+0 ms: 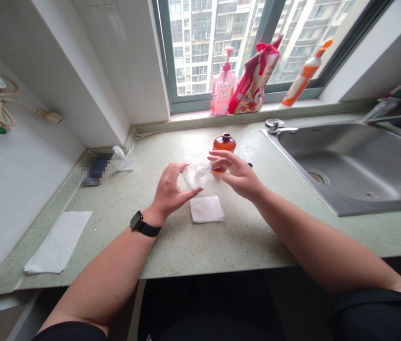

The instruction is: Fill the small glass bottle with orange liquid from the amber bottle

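My left hand [172,189], with a dark watch on its wrist, grips a small clear plastic bottle [193,177] between thumb and fingers. The bottle is tilted, its whitish top pointing right and up. Close to that top is my right hand [236,173], fingers stretched and apart; whether a fingertip touches the bottle I cannot tell. Behind the right hand stands an amber bottle [224,142] with an uncapped dark neck, partly hidden by the fingers. A folded white paper towel [206,210] lies on the counter just below the hands. A small black object [250,165] shows beside the right hand.
Left on the speckled counter [165,255] are a second clear bottle [125,160], a blurred dark object [97,168] and a white paper sheet [58,244]. A steel sink [346,166] is at right. A pink pump bottle [223,90], red bag [253,85] and orange bottle [302,80] line the windowsill.
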Demonstrator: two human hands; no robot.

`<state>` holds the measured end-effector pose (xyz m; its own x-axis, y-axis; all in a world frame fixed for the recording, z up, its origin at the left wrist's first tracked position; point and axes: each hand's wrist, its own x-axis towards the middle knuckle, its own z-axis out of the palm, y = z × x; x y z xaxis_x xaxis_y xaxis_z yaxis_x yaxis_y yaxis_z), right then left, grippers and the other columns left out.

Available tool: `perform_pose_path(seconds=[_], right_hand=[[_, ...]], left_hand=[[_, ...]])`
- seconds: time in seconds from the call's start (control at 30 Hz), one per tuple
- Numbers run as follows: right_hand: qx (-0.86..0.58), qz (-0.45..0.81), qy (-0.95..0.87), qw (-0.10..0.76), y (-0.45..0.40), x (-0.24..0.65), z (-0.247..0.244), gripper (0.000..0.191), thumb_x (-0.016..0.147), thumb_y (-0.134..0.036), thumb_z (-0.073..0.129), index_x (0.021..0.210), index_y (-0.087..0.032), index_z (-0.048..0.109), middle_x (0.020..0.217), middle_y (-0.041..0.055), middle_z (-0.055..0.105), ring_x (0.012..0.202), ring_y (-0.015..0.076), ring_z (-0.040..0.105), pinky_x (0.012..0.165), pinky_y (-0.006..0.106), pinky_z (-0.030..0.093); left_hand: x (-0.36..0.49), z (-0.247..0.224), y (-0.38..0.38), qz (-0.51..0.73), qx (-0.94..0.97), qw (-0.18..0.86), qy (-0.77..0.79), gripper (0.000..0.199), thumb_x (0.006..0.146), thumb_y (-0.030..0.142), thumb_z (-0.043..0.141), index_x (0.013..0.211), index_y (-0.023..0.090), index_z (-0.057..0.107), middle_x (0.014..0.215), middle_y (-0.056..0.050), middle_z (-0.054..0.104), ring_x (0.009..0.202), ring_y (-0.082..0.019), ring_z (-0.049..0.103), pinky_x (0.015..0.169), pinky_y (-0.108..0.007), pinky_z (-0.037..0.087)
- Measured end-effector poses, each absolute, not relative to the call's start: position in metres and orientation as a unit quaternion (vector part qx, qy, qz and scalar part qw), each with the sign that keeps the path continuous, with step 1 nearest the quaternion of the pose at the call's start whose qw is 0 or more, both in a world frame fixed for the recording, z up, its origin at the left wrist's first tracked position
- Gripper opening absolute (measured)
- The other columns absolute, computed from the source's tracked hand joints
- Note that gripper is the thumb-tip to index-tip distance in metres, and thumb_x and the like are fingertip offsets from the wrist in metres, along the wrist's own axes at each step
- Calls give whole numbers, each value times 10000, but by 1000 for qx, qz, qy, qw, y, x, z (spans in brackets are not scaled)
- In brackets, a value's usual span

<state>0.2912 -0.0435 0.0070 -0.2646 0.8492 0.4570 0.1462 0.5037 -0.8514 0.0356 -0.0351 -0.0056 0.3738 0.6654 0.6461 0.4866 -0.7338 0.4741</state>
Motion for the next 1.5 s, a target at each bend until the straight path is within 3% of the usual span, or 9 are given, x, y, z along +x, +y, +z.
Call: perform_pose_path(seconds=[0.1,0.3,0.4,0.53,0.7,0.9,1.17,1.4,1.5], right_hand=[[-364,332,-693,526,-40,294,7,557,860,-122,584,1374,-332,624,997,-4,787,1305,255,703,1174,549,520],[-315,399,-712,485,-46,287,9,643,865,-146,631,1464,-371,569,1271,26,758,1445,262,616,1194,509,510],[-316,397,-714,483,-46,288,10,625,866,-155,650,1452,-364,590,1165,17,764,1464,269,599,1212,513,491],[-337,362,-703,512,-42,295,8,539,906,-181,647,1415,-357,620,1033,0,758,1332,256,680,1173,518,518],[-353,346,-734,465,-41,296,9,608,898,-323,787,1475,-362,598,1408,67,695,1403,278,621,1213,533,490],[-329,275,-792,434,-44,291,15,354,888,-414,836,1231,-341,783,1412,71,690,1371,281,628,1210,550,489],[-350,236,-775,471,-48,284,12,269,832,-455,890,984,-283,750,1287,81,736,1281,295,668,1124,542,543],[-295,271,-810,427,-49,292,22,398,926,-421,815,1315,-360,759,1460,74,672,1417,294,598,1232,560,472],[-279,278,-814,427,-48,295,24,320,961,-412,782,1277,-366,793,1469,66,673,1427,285,595,1235,540,482]], left_hand=[[35,-6,-34,438,818,99,360,653,851,546,886,1336,225,590,1222,-100,696,1098,-279,674,992,-484,567],[37,-5,-36,426,830,108,343,646,860,542,879,1345,230,586,1235,-107,694,1107,-287,677,979,-486,571],[37,-4,-37,429,833,103,334,645,863,534,880,1346,225,585,1236,-109,694,1118,-288,673,987,-489,568],[37,-3,-38,428,831,103,339,644,864,538,878,1344,223,586,1246,-112,693,1126,-291,672,999,-494,565],[37,-2,-38,424,835,105,334,647,859,537,884,1347,236,585,1247,-110,692,1151,-305,672,1014,-510,563],[39,-1,-40,418,847,132,301,638,853,517,893,1347,249,591,1232,-101,696,1158,-301,671,1019,-508,566],[40,0,-42,410,850,135,301,637,857,523,883,1352,248,592,1243,-110,695,1174,-310,667,1019,-513,569],[41,1,-44,424,847,145,287,643,854,510,891,1357,243,593,1236,-108,694,1157,-303,671,1017,-505,567],[42,1,-44,427,847,149,278,645,849,508,895,1352,233,599,1215,-102,696,1140,-297,674,1008,-497,565]])
